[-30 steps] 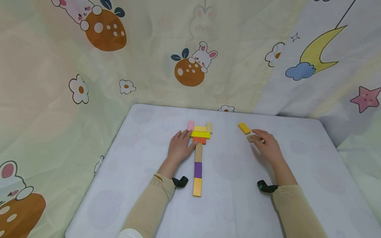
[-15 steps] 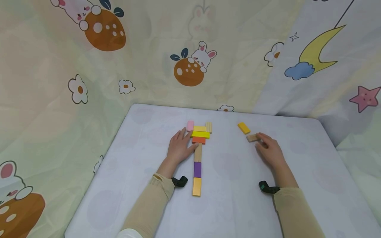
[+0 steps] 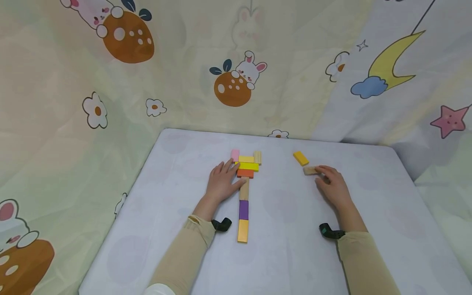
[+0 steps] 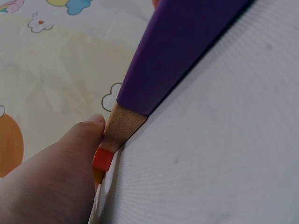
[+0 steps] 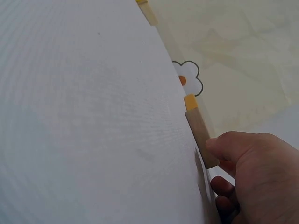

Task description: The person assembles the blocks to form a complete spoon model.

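Note:
My left hand point(image 3: 220, 185) rests with spread fingers beside a flat figure of toy blocks. Its fingertips meet the pink block point(image 3: 234, 154) and the lime yellow block point(image 3: 249, 166); the thumb reaches the wooden block point(image 3: 244, 191) under the orange block point(image 3: 245, 174). A purple block point(image 3: 243, 209) and a golden block point(image 3: 243, 231) continue the column toward me. At the right, my right hand point(image 3: 334, 187) has its index fingertip at the near end of a loose wooden block point(image 3: 309, 171); the thumb stands apart from it in the head view. A yellow block point(image 3: 300, 158) lies just beyond.
A pale yellow block point(image 3: 246, 159) and a ribbed wooden block point(image 3: 257, 157) complete the figure's top row. The white table point(image 3: 284, 246) ends at the back against a printed curtain point(image 3: 184, 61). Black wrist cameras point(image 3: 331, 232) sit on both wrists.
The right-hand fingers, earlier closed around the loose wooden block, have drawn back and spread, uncovering more of it beside the yellow block. My left hand keeps its place.

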Tool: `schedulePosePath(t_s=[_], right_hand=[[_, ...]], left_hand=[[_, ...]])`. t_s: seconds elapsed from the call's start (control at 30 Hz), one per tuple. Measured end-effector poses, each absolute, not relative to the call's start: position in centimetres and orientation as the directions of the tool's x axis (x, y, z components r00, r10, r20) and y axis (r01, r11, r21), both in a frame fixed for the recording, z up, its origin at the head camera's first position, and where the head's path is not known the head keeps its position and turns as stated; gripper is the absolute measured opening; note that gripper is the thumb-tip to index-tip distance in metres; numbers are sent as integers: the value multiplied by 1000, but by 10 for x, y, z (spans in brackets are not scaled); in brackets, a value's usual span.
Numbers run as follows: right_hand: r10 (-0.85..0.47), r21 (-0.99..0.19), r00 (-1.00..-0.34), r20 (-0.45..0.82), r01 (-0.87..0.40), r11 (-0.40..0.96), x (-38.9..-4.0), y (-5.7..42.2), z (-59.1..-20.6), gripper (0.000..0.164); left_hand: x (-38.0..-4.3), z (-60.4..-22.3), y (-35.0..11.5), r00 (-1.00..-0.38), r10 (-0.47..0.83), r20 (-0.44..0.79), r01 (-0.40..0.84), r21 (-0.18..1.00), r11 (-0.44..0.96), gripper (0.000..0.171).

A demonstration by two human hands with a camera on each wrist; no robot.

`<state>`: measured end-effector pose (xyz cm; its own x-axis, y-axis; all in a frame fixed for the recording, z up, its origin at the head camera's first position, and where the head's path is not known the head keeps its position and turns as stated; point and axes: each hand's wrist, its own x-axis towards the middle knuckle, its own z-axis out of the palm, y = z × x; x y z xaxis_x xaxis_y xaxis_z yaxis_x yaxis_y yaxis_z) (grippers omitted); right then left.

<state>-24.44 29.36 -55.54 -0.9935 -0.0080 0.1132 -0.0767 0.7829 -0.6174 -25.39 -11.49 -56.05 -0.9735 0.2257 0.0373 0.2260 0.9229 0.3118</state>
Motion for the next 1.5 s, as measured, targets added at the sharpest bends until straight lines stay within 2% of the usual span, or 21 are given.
schedulePosePath(t_s=[0.23,0.57,0.83,1.03,1.5], right_hand=[[-53,-568,-994,97,-99,817,-249,294,-558,55],[-67,-573,-990,125,-127,810,-248,293,-558,45],[-29,-555,-991,127,-95,827,-249,290,-557,45],[-18,-539,-990,141,-92,837,-249,287,-558,40],[-52,-553,-989,136,-120,825,-246,288,-555,38]], left_hand=[[-255,-560,-115,-975,220,29,218,306,927,76],[-253,-559,-115,-975,220,33,219,320,922,76],[-254,-558,-114,-975,221,33,220,319,922,76],[-254,-560,-115,-977,214,18,209,310,927,77],[-255,-561,-115,-977,213,29,211,317,925,76]])
